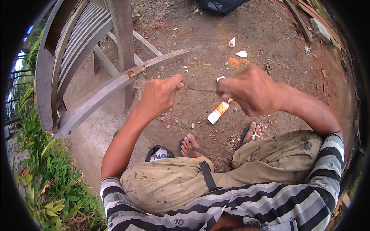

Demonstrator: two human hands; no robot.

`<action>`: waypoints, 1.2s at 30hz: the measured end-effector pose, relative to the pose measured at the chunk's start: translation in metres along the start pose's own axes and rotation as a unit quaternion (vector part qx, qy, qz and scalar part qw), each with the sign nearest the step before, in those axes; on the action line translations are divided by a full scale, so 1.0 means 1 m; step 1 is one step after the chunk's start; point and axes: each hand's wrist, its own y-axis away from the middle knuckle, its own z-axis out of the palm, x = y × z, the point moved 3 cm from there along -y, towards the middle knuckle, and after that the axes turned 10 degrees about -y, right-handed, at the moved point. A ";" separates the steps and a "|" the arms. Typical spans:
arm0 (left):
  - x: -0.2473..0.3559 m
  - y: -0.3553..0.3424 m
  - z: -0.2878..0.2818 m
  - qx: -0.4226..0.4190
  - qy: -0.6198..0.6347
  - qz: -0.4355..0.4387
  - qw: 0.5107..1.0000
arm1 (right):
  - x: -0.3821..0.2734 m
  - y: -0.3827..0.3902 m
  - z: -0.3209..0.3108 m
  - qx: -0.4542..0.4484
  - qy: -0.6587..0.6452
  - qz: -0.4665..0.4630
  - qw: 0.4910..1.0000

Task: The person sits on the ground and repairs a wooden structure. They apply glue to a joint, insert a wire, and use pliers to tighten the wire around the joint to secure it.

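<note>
A thin dark strand (198, 89), perhaps cord or wire, runs between my two hands. My left hand (163, 92) is closed, pinching one end near the wooden chair frame's curved lower rail (100, 91). My right hand (244, 92) grips the other end in curled fingers, slightly blurred, above a white-and-orange bottle (217, 112) lying on the dirt. The rail has a split, reddish broken patch (135, 72) where it crosses an upright post. A small white object (220, 78) lies partly hidden behind my right hand.
The slatted wooden chair (73, 50) fills the upper left. Small white containers (232, 42) lie on the dirt ahead, by orange powder. A black bag (219, 7) is at the top, boards (308, 23) at upper right, plants (46, 173) at lower left, and a cap (158, 154) beside my foot.
</note>
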 end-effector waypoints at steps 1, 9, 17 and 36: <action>0.018 0.011 0.008 -0.018 0.012 0.027 0.999 | 0.023 -0.007 -0.009 0.034 0.069 0.002 0.997; 0.008 0.005 0.014 -0.020 -0.084 0.059 0.995 | 0.025 -0.006 -0.013 0.059 0.165 -0.030 0.984; -0.009 -0.006 0.006 0.077 -0.042 0.014 0.996 | 0.018 0.021 0.030 -0.204 0.001 0.095 0.974; 0.029 -0.001 0.000 -0.145 0.101 -0.166 0.970 | 0.007 -0.016 0.014 0.004 0.308 0.045 0.950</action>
